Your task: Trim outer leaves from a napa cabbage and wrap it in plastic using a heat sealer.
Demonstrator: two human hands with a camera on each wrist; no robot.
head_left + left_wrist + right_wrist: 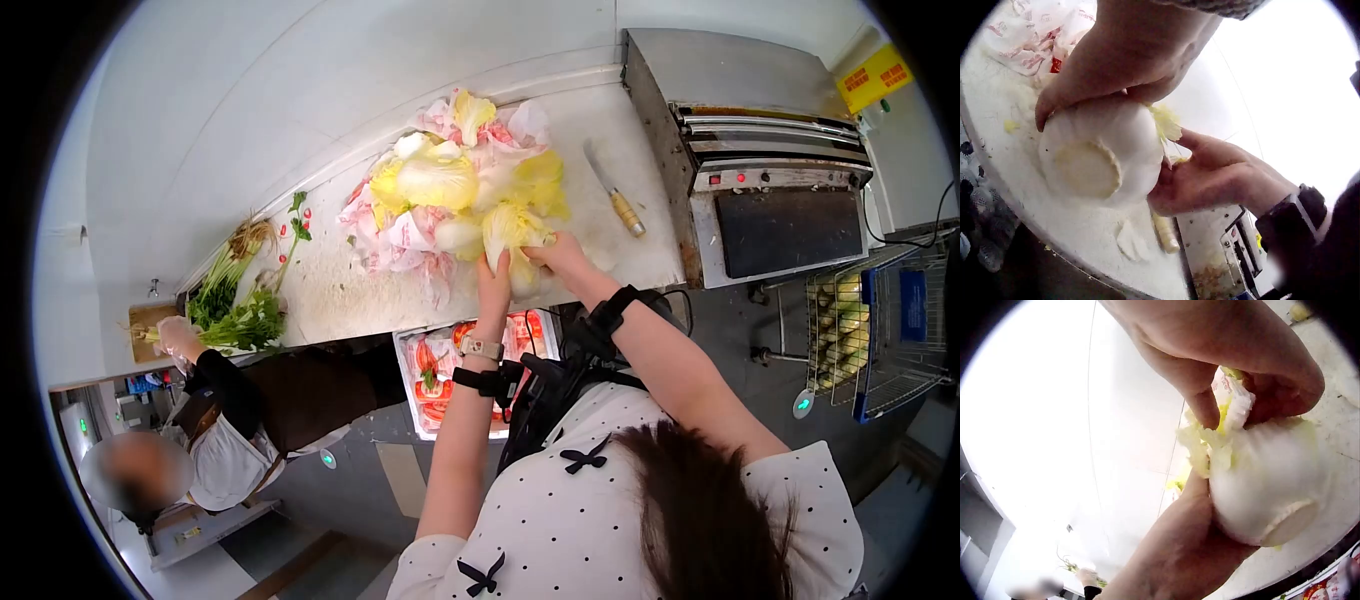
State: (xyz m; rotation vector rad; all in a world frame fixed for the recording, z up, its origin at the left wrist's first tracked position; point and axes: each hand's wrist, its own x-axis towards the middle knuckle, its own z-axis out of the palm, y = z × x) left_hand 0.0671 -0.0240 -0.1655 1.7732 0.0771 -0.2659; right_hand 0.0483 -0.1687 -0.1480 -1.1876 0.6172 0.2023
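A napa cabbage head (524,272) is held between both hands at the counter's front edge, its pale cut base facing the wearer. The left hand (494,284) grips one side; in the left wrist view its fingers (1045,112) wrap over the white ribs of the cabbage (1094,159). On the other side, the right hand (562,256) has thumb and curled fingers at the leafy end, pinching a leaf edge (1222,447). Just beyond lie loose yellow-white cabbage leaves (437,183) on crumpled printed plastic wrapping (400,240).
A wooden-handled knife (627,213) lies right of the leaves, near a metal press grill (770,170). Celery-like greens (245,322) lie at left, where another person's gloved hand (180,338) works. A crate (408,375) of red-and-white packs stands below the counter; a cart (900,320) is at right.
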